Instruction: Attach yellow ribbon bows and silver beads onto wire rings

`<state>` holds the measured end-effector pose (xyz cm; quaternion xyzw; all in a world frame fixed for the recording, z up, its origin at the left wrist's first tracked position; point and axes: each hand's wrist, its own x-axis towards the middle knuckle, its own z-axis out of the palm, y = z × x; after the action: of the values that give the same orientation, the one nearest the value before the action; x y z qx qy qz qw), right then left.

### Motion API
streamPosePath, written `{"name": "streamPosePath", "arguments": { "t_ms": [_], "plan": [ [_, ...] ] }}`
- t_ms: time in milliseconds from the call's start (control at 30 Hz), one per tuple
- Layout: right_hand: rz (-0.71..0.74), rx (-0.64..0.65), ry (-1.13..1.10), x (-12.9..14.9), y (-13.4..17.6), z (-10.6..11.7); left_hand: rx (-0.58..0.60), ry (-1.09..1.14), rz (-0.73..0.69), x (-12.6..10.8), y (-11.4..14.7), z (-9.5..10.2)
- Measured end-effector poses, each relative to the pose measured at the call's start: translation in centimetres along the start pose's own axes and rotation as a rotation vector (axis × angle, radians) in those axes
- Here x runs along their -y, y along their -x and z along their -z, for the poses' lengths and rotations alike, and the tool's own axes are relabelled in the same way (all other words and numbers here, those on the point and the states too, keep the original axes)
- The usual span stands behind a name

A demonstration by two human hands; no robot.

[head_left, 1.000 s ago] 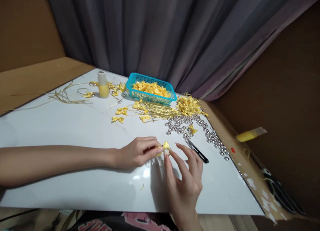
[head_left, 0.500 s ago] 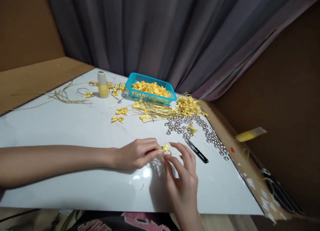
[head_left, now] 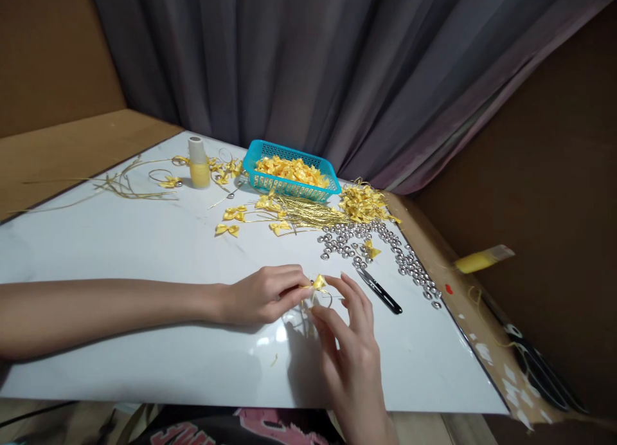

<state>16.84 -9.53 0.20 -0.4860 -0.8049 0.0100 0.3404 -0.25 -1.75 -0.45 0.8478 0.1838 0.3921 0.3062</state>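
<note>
My left hand (head_left: 272, 295) is closed, its thumb and forefinger pinching a small yellow ribbon bow (head_left: 319, 281) beside its knot. A thin gold cord (head_left: 330, 298) curves out from the bow in a loop. My right hand (head_left: 349, 329) faces it from the right, thumb and forefinger together at the lower part of the cord. Its other fingers are spread, one tip close to the bow. What lies between the right fingertips is tiny and partly hidden. Black thread snips (head_left: 380, 292) lie to the right of my hands.
A blue basket (head_left: 332, 186) of yellow bows stands at the back. Before it lie a bundle of gold cords (head_left: 313, 212), loose bows (head_left: 227, 230) and many silver beads (head_left: 337, 239). A capped bottle (head_left: 196, 165) stands left. Black scissors (head_left: 540, 371) lie by the right edge.
My right thumb and forefinger have moved slightly left and down, drawing the cord loop wider. The upper right fingers have shifted a little. My left hand keeps its pinch on the bow.
</note>
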Motion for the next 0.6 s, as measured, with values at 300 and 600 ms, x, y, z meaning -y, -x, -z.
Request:
{"name": "streamPosePath", "arguments": {
  "t_ms": [300, 600],
  "plan": [
    [-0.047, -0.059, 0.001, 1.7, -0.1, -0.6, -0.036, 0.017, 0.098, -0.1, -0.1, 0.0],
    [-0.123, -0.104, -0.063, -1.7, -2.2, 3.9, -0.001, 0.072, 0.106, -0.3, -0.2, 0.3]
  ]
}}
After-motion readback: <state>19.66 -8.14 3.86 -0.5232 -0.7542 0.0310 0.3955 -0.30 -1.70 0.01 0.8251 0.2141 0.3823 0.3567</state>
